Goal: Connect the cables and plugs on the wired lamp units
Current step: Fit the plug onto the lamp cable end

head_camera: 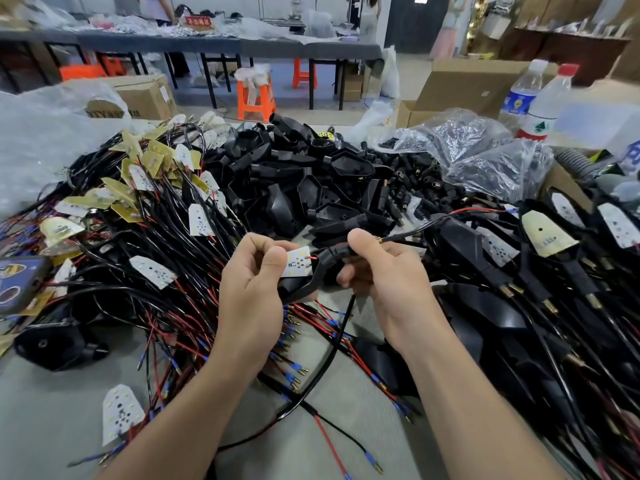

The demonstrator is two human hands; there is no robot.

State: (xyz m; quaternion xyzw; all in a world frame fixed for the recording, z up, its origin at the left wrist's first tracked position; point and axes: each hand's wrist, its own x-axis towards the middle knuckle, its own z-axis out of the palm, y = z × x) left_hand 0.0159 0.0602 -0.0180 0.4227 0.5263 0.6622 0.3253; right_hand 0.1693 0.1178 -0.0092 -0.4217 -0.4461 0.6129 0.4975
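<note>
My left hand (254, 289) pinches a small white LED board (297, 262) between thumb and fingers. The board sits at the open mouth of a black lamp housing (304, 284). My right hand (379, 271) grips the housing's black stem (337, 251), thumb on top. A black cable with a brass tip (379, 240) comes out past that thumb toward the right. Red and black wires run from the board into the stem. A black cable (332, 348) hangs down from the housing onto the table.
Wired LED boards (152, 216) are piled at left, empty black housings (294, 178) in the middle, small black plugs (415, 181) behind. Assembled lamp units (554, 258) lie at right. Plastic bags, two bottles (540, 102) and cardboard boxes stand at the back right.
</note>
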